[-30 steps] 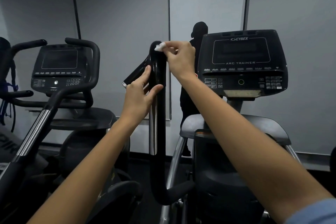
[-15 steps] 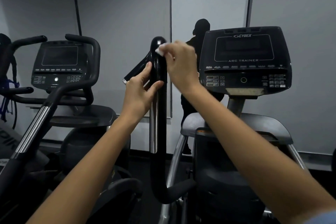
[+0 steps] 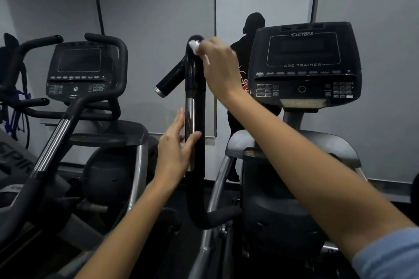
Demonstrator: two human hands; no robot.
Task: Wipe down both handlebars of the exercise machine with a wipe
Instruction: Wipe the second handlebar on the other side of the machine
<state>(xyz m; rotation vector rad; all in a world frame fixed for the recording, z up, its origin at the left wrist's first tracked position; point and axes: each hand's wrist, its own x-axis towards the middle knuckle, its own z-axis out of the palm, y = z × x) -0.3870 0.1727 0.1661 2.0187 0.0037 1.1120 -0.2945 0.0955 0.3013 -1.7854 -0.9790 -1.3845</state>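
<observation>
**Wiping the top of the left handlebar**

The wipe (image 3: 194,46) is sitting as a small white wad at the rounded top of the black upright handlebar (image 3: 195,79), pressed against its near-right face just above the point where a short side grip branches off toward the left. The right hand (image 3: 218,68) is pinching the wipe between curled fingers and holding it against the bar, so the wad is showing only at the fingertips while the rest is hiding under the hand. The left hand (image 3: 175,149) is holding nothing: its fingers are reaching straight up along the left side of the chrome section of the same bar, with the thumb crossing in front of it, steadying rather than clamping.

Judging by this, the step in hand is the cleaning of the first handlebar, beginning at its tip. The next move is probably calling for the wipe to be dragged down the shaft, turning around it so the far side is covered, and for the left hand to be getting out of the way. The branching side grip looks likely to need its own pass.

To the right, the machine's console (image 3: 303,63) is facing the person; the second handlebar is not showing in this view.
</observation>
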